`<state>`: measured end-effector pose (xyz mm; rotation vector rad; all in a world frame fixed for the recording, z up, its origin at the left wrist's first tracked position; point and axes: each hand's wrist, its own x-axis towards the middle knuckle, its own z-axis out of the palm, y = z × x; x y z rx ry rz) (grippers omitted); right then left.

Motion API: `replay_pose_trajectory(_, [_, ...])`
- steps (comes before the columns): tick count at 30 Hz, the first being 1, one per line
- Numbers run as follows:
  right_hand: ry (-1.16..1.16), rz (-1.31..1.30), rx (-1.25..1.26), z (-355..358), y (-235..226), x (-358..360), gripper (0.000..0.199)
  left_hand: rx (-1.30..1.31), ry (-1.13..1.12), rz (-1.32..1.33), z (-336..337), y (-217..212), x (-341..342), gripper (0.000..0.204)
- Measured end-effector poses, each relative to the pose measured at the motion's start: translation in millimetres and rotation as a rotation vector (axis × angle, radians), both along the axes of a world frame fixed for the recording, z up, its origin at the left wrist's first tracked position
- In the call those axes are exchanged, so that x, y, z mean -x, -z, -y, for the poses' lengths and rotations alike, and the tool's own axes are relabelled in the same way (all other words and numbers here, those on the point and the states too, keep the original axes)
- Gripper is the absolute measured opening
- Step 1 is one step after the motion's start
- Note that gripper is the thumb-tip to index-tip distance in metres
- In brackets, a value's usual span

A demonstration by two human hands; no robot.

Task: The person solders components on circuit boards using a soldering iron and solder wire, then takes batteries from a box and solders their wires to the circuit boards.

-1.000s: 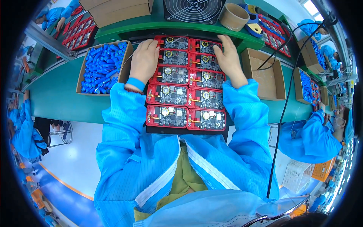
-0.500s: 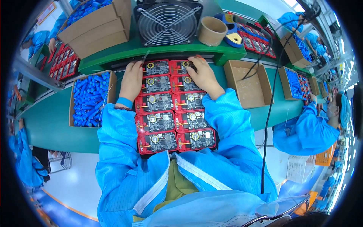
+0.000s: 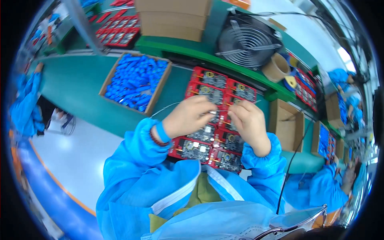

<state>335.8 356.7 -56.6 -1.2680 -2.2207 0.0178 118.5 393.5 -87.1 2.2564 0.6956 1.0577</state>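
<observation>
A panel of red circuit boards (image 3: 216,86) lies in two columns on the green bench in front of me. My left hand (image 3: 188,117) and my right hand (image 3: 248,122) hover close together over the panel's middle, fingers curled and fingertips nearly meeting. A small pale part seems pinched between them, too small to tell clearly. Both forearms wear blue sleeves, and a dark bead bracelet sits on my left wrist.
A cardboard box of blue parts (image 3: 134,82) stands to the left. An empty cardboard box (image 3: 286,124) is to the right. A round fan (image 3: 249,40), a paper cup (image 3: 276,68) and stacked cartons (image 3: 172,20) sit behind. A black cable (image 3: 290,168) hangs down. Another person in blue (image 3: 320,188) sits at the right.
Both hands pulled back from the panel's far end to its middle and came together. The view swung, so the bench now appears tilted and the box of blue parts sits higher.
</observation>
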Motion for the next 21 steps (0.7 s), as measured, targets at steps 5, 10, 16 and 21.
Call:
replay_pose_trajectory(5, [0.148, -0.092, -0.113, -3, -11, -26, 0.008, 0.027, -0.195, 0.143, -6, 14, 19, 0.006])
replay_pose_trajectory(10, [0.593, -1.208, -0.050, -43, -32, -87, 0.020, 0.033, -0.373, 0.201, -16, 37, 24, 0.002])
replay_pose_trajectory(16, [0.501, -1.582, 0.163, -92, -44, -162, 0.044, 0.120, -0.345, 0.192, -19, 44, 19, 0.001])
replay_pose_trajectory(21, [0.641, -1.169, -0.074, -82, -58, -142, 0.043, 0.206, -0.375, 0.193, -19, 45, 20, 0.004])
